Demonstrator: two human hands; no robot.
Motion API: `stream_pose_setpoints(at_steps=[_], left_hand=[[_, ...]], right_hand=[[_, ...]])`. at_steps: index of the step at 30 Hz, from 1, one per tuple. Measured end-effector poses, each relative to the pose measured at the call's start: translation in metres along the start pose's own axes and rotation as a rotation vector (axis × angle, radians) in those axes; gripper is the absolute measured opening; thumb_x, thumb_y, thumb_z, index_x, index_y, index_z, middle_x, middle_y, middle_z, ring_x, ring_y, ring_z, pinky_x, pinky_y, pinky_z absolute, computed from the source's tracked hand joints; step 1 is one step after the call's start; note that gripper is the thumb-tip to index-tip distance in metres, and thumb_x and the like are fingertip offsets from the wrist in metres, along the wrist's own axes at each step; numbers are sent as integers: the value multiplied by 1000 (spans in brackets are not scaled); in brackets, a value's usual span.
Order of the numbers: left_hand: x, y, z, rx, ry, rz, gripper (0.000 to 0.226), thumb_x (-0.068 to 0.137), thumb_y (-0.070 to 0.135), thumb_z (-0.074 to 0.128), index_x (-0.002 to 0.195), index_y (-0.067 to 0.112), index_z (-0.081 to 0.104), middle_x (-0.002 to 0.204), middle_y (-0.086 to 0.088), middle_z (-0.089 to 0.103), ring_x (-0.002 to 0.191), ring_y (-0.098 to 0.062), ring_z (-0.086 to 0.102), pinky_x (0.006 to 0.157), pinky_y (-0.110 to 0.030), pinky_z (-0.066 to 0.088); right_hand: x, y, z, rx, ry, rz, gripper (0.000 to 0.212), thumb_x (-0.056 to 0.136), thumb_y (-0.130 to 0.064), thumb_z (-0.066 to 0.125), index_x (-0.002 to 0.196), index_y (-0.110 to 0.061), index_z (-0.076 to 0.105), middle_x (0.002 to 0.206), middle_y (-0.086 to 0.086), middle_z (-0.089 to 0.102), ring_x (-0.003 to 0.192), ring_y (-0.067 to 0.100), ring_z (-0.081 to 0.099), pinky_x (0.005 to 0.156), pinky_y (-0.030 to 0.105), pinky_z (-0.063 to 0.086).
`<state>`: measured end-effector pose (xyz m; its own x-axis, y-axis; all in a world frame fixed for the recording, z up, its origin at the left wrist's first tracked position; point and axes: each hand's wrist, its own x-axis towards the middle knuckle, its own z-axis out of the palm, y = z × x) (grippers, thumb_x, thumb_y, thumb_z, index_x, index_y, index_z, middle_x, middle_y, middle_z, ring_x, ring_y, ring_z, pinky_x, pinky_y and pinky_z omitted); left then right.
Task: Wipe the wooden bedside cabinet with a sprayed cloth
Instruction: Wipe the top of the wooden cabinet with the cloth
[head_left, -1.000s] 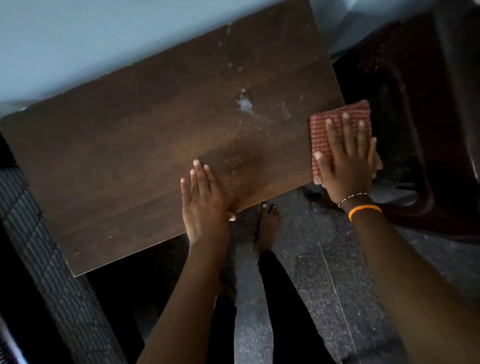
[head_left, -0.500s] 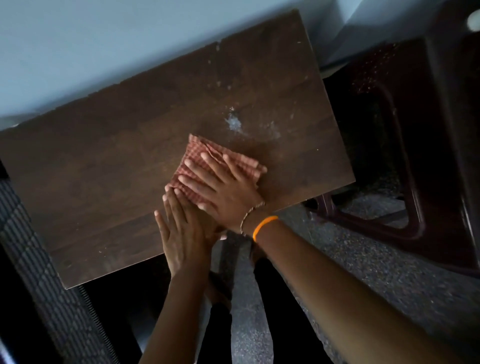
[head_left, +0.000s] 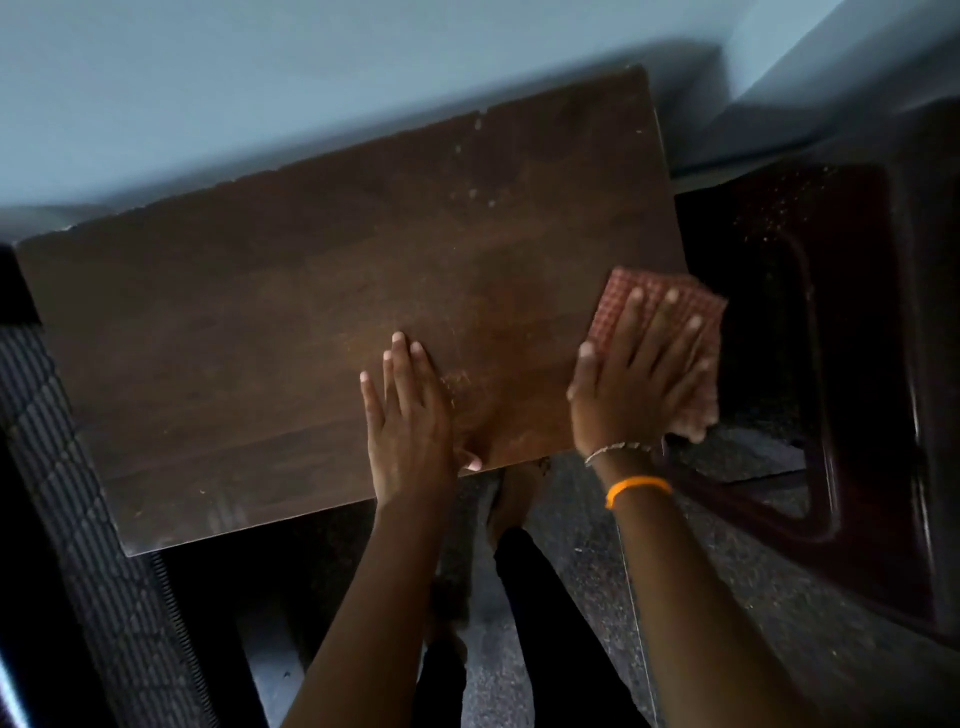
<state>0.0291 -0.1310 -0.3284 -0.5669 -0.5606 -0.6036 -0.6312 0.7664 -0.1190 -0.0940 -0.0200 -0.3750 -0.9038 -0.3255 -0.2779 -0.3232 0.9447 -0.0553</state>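
Observation:
The dark wooden cabinet top fills the middle of the view, set against a pale blue wall. My right hand presses flat on a red-and-white checked cloth at the top's right edge; part of the cloth hangs past that edge. My left hand lies flat on the wood near the front edge, fingers together, holding nothing. A few pale specks remain toward the back right of the top.
A dark maroon plastic chair stands close to the cabinet's right side. A dark quilted mattress edge runs along the left. My legs and a bare foot stand on the speckled floor below the front edge.
My right hand swept the cloth from the middle of the top back to the right edge, and the white smear there is gone. My left hand stayed flat near the front edge.

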Motion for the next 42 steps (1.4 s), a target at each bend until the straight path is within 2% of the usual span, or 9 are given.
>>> stream_pose_setpoints(at_steps=[3,8,12,15,26,29,34,38,42], left_hand=[[-1,1,-2,-54,-15,-2,129,66,57,68,141,-6,-15,152,-24,-18,143,-32,-7,112,-45,-9],[2,-2,4,-21,39,-39,125,41,48,86,138,-7,31,147,-24,29,134,-33,35,110,-47,18],[-2,13,-1,-49,0,-39,132,49,48,84,146,-1,9,153,-25,6,141,-36,13,112,-47,6],[-10,24,-1,-58,14,7,134,33,43,90,143,0,26,150,-26,23,137,-37,27,112,-49,15],[-12,25,10,-108,50,53,123,39,32,91,142,1,31,148,-25,26,134,-38,32,111,-52,10],[-13,25,12,-58,12,32,128,39,36,90,143,2,24,149,-25,24,135,-37,31,113,-53,13],[-14,27,9,-17,15,52,120,74,45,69,143,6,-22,151,-23,-21,142,-35,-8,110,-49,-12],[-14,22,9,-36,77,72,123,65,45,76,147,7,-7,154,-22,-7,143,-34,2,109,-50,-11],[-25,16,26,-65,188,79,121,62,48,77,148,6,4,154,-21,8,142,-35,9,111,-50,-5]], right_hand=[[-13,-35,5,-20,-21,-178,62,92,-46,27,147,-21,20,155,13,20,141,39,15,111,59,8],[33,-102,4,13,-33,-678,58,91,-44,33,146,-30,22,156,5,18,144,35,12,111,55,-4],[89,-134,-7,-48,-22,-919,56,89,-44,36,144,-39,23,157,-2,18,145,29,11,113,53,-2],[124,-132,-16,1,19,-857,55,89,-43,37,143,-39,26,156,-3,21,145,28,13,115,52,1],[172,-27,-39,56,36,-315,59,92,-40,34,147,-35,13,158,5,8,145,32,9,113,59,10],[143,-5,-33,24,25,-365,60,91,-42,30,147,-34,11,158,7,8,144,33,10,113,59,12],[52,53,-15,5,-39,-309,60,92,-44,23,148,-31,7,158,8,4,144,34,8,113,59,14],[-15,86,-1,31,-52,-250,60,90,-41,24,147,-28,15,157,10,10,143,37,11,112,61,18],[-37,75,9,21,-26,-219,61,89,-41,25,148,-25,16,157,12,11,143,38,3,113,56,2]])
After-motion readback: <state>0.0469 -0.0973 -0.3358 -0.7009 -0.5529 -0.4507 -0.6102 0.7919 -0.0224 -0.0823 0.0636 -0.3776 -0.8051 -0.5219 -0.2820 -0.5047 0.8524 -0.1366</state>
